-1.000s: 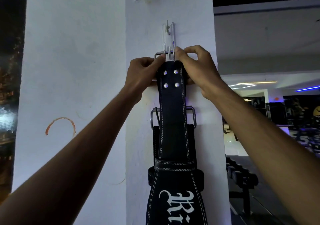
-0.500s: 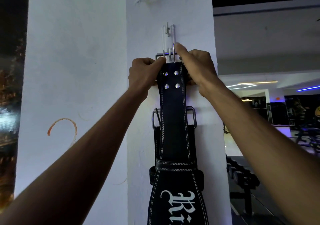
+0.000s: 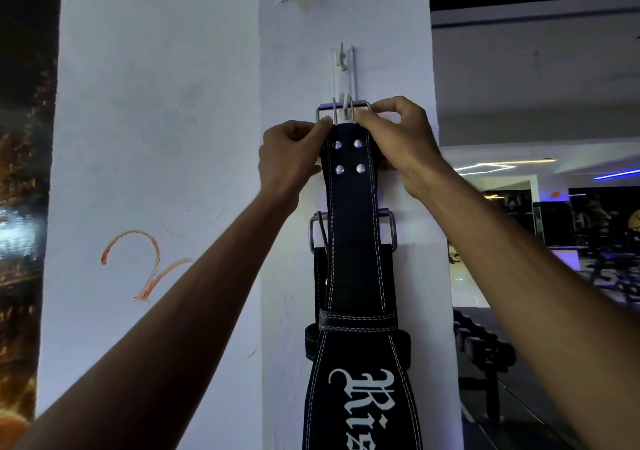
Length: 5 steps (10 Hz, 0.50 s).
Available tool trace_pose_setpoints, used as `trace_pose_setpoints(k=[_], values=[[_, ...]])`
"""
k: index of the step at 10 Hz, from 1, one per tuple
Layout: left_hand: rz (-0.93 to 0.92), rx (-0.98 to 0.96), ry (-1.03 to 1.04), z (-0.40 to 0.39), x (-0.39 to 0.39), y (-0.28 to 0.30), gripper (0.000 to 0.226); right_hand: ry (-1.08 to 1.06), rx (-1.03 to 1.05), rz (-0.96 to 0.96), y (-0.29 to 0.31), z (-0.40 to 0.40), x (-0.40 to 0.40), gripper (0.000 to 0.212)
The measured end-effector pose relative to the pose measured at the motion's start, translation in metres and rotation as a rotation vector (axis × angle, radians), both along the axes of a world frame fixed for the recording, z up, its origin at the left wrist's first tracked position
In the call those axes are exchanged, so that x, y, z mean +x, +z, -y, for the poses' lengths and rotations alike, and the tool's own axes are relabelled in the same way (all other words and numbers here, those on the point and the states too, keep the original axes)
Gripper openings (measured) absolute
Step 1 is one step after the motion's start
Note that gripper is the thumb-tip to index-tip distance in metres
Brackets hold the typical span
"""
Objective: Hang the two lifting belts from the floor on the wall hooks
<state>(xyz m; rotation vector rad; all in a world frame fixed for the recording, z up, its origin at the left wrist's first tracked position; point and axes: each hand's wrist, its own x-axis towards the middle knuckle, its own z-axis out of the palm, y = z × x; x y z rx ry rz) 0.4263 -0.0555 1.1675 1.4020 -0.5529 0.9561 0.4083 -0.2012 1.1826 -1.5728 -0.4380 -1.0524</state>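
Observation:
A black leather lifting belt (image 3: 353,241) with white stitching and white lettering hangs flat against a white pillar. Its steel buckle (image 3: 343,112) sits at the lower tip of a white wall hook (image 3: 342,68). My left hand (image 3: 291,158) pinches the belt's top left corner under the buckle. My right hand (image 3: 398,141) grips the buckle's right side and the belt's top right edge. Behind this belt hangs a second black belt (image 3: 320,276), its own steel buckle (image 3: 315,231) showing on both sides lower down; what it hangs from is hidden.
The white pillar (image 3: 173,172) has an orange scribble (image 3: 138,262) on its left face. To the right, behind the pillar, a dumbbell rack (image 3: 485,352) stands on a dark gym floor with machines farther back. A dark mural fills the far left edge.
The view has shifted slightly. My right hand's fingers moved up along the buckle's right side. The buckle stays at the hook's lower tip, and my left hand keeps its pinch.

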Motion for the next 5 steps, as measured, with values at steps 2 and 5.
trace_pose_setpoints(k=[2, 5], values=[[-0.011, 0.045, -0.031, -0.014, -0.008, -0.055, 0.024, -0.034, -0.091, 0.163, -0.057, 0.003, -0.01, 0.046], [0.015, 0.22, 0.071, -0.029, -0.037, -0.087, 0.013, -0.226, -0.152, 0.117, -0.09, -0.003, -0.034, 0.042]])
